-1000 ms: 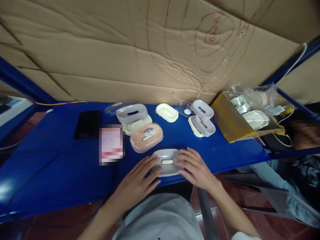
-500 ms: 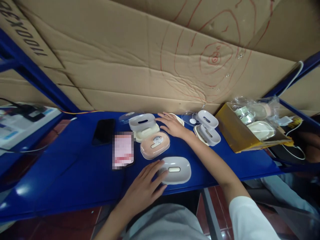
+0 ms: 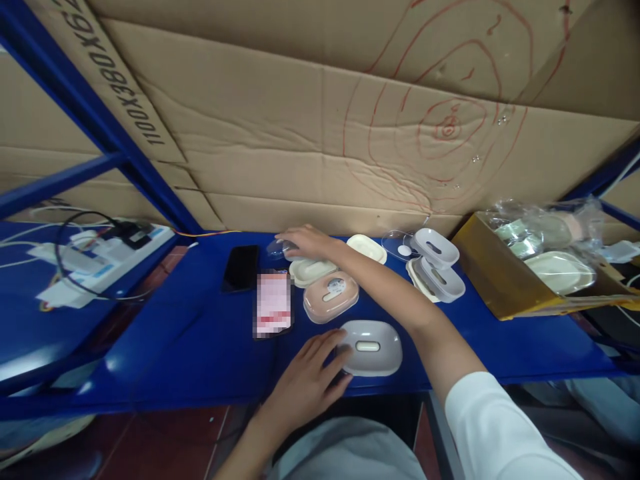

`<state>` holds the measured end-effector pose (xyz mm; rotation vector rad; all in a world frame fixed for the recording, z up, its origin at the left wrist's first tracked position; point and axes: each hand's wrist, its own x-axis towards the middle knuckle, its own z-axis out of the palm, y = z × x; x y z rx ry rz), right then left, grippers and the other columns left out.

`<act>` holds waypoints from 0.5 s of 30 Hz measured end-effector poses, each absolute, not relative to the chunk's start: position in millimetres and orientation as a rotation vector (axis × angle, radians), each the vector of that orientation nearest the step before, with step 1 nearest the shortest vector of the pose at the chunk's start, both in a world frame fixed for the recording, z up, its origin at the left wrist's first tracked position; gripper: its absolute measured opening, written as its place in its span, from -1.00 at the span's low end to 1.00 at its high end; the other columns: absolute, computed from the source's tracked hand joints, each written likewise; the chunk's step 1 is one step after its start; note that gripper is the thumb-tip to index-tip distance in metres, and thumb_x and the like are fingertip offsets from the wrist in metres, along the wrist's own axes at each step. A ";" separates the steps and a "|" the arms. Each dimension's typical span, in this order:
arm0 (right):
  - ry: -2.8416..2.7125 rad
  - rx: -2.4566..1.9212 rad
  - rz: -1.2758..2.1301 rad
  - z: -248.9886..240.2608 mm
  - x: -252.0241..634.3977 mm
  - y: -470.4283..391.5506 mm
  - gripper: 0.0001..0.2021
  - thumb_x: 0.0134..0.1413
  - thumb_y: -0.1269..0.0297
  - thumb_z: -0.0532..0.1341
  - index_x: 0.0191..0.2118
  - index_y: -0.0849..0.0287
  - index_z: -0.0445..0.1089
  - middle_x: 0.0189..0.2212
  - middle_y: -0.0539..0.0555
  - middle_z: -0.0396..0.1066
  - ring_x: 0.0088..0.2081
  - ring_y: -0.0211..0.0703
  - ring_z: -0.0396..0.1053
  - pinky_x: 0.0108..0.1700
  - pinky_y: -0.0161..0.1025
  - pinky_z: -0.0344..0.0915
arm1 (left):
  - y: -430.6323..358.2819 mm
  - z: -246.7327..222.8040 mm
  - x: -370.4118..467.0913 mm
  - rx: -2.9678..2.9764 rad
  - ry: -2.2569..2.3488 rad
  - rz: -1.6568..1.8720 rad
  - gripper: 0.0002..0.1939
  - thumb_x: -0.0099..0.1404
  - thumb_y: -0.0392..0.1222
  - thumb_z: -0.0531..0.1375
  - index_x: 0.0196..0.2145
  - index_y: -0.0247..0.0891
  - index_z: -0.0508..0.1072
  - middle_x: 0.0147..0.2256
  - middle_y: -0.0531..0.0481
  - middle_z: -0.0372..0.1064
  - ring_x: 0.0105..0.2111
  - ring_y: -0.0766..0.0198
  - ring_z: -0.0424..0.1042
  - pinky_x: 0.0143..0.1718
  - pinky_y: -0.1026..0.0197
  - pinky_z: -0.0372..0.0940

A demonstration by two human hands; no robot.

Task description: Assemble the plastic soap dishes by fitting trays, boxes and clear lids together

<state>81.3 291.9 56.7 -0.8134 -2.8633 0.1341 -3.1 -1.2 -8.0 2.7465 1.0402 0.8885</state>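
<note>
Two hands work at separate points on the blue surface (image 3: 150,347). The left hand (image 3: 307,380) rests at the near edge with its fingers spread flat, fingertips touching the left end of the grey oval soap-box lid (image 3: 371,347); this grip is wide and encloses nothing. The lid lies flat, its long axis running left to right, with a pale slot-shaped insert at its centre. It lies just to the right of the left hand and is the nearest thing to it.

The right hand (image 3: 305,241) is stretched across to the far left of the group of parts, well apart from the grey lid. It covers a clear plastic cover (image 3: 276,247) at the back of the surface. The fingers curl down over that cover, but whether this grip is closed on it or only laid on top cannot be told.

Just in front of the right hand sits a cream tray (image 3: 311,271), with a pink soap box (image 3: 331,297) touching its near side. The pink box stands between the two hands. A black phone (image 3: 241,267) and a blurred card (image 3: 273,304) lie to the left of these parts.

Further right are a cream lid (image 3: 367,248), a stack of grey-and-cream boxes (image 3: 436,268) and a yellow carton (image 3: 500,283) holding bagged parts.
</note>
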 end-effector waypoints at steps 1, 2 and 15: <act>-2.860 -0.813 0.105 56.5 81.2 289.7 -0.56 0.44 0.25 0.36 0.34 0.15 0.44 0.25 0.24 0.53 0.26 0.09 0.46 0.27 -0.01 0.28 | -1.3 -7.9 -3.3 2.750 1.041 0.884 -0.64 0.52 -0.25 0.25 0.22 -0.20 0.47 0.26 -0.29 0.43 0.23 -0.11 0.50 0.19 -0.17 0.55; -2.851 -0.818 0.072 56.5 82.9 286.8 -0.62 0.46 0.25 0.34 0.30 0.16 0.47 0.22 0.25 0.54 0.24 0.10 0.46 0.27 0.00 0.26 | -1.3 -7.9 -3.5 2.751 1.041 0.879 -0.65 0.52 -0.24 0.24 0.22 -0.20 0.47 0.25 -0.29 0.44 0.23 -0.11 0.50 0.19 -0.16 0.55; -2.117 -1.307 -0.149 93.6 186.4 248.0 -0.48 0.68 0.17 -0.27 0.23 0.25 0.37 0.14 0.34 0.46 0.12 0.20 0.48 0.13 0.08 0.36 | 1.3 -10.5 -2.7 2.785 1.011 0.880 -0.69 0.53 -0.24 0.25 0.18 -0.25 0.49 0.27 -0.30 0.41 0.24 -0.15 0.48 0.16 -0.20 0.55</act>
